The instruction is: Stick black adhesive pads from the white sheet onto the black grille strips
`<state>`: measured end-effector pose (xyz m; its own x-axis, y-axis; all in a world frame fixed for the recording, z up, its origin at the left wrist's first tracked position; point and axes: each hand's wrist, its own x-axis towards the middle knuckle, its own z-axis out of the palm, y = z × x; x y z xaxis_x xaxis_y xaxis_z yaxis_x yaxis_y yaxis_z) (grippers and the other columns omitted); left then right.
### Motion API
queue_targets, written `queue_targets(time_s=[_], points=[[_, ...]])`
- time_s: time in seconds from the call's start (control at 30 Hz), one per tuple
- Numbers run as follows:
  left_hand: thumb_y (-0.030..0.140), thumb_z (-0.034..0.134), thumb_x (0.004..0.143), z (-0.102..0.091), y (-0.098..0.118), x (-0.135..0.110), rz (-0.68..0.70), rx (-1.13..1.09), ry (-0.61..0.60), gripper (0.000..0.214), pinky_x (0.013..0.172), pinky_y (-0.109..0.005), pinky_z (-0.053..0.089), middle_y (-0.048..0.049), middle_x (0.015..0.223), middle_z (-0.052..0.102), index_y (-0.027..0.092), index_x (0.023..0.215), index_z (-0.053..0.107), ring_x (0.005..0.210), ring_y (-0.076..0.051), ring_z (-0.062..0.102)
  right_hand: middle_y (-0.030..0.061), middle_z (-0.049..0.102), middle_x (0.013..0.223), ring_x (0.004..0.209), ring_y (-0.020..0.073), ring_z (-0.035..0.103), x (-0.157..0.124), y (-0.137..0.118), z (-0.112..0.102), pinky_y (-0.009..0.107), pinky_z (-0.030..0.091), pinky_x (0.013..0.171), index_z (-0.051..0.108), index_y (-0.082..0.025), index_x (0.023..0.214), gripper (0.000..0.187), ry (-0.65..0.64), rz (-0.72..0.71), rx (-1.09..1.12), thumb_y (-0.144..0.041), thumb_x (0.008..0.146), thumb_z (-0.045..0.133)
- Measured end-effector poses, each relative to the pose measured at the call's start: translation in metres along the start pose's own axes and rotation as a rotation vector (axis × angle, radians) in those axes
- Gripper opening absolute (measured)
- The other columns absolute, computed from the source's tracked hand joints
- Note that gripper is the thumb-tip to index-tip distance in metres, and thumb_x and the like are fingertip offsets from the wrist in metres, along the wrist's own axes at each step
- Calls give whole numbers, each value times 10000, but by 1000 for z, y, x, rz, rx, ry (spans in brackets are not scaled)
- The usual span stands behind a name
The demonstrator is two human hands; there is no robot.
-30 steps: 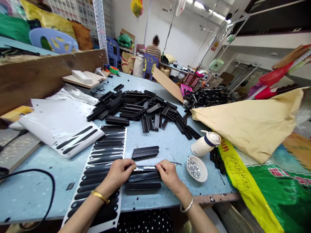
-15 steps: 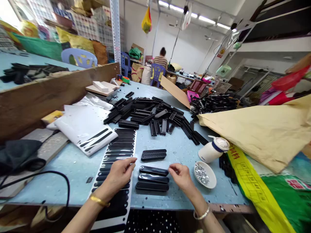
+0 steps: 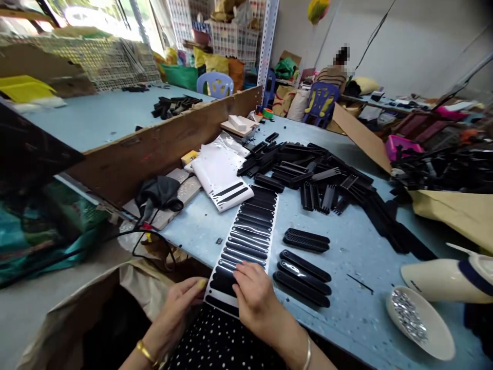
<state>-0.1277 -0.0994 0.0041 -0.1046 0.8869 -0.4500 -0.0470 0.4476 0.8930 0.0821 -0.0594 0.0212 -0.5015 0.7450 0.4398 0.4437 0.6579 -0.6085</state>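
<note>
A long white sheet of glossy black strips (image 3: 252,223) lies on the table, its near end reaching over the front edge. My left hand (image 3: 179,303) is closed on the near left edge of this sheet, thumb on top. My right hand (image 3: 256,295) lies over the strips near that end, fingers curled and pinched. Whatever is between its fingertips is hidden. A pale bare band shows on the sheet between the hands. To the right are several long black pieces with rounded ends (image 3: 302,280), side by side. Behind them lie black pieces with a patterned top (image 3: 306,240).
A heap of black plastic parts (image 3: 308,169) covers the table's middle. At right are a white dish (image 3: 435,329) of small shiny metal pieces and a white bottle (image 3: 435,280). A white folded sheet (image 3: 221,177) lies near the wooden divider (image 3: 154,149). A person (image 3: 333,74) sits far back.
The view has swung left. Both hands have left the sides of the row of black pieces and moved to the strip sheet's near end; my left hand now grips its edge.
</note>
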Motion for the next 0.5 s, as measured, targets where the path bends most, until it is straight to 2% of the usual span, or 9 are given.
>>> queue_targets(time_s=[0.1, 0.2, 0.33, 0.5], points=[[349, 766, 732, 15, 2, -3, -100, -332, -148, 292, 715, -270, 483, -82, 825, 739, 135, 930, 757, 766, -196, 635, 152, 670, 1127, 1118, 329, 562, 1, 10, 17, 529, 472, 950, 647, -119, 1080, 255, -13, 32, -74, -96, 844, 552], [264, 820, 677, 25, 10, -2, -116, -467, -205, 279, 709, -267, 477, -71, 760, 741, 130, 917, 771, 698, -170, 627, 142, 673, 1173, 1156, 328, 558, -5, 15, 20, 529, 468, 947, 649, -131, 1130, 287, 19, 54, -62, -120, 857, 560], [243, 813, 688, 31, 20, 1, -68, -474, -235, 252, 699, -252, 463, -64, 759, 746, 134, 912, 781, 703, -162, 619, 121, 711, 1098, 1102, 303, 603, -8, 17, 17, 484, 494, 920, 714, -184, 1080, 263, 117, 143, 74, -222, 824, 665], [263, 789, 705, 38, 31, 7, 6, -386, -250, 230, 676, -250, 447, -58, 736, 742, 137, 897, 788, 687, -165, 605, 94, 754, 968, 979, 275, 657, 1, 17, 15, 450, 525, 879, 773, -215, 963, 201, 151, 277, 238, -208, 781, 687]])
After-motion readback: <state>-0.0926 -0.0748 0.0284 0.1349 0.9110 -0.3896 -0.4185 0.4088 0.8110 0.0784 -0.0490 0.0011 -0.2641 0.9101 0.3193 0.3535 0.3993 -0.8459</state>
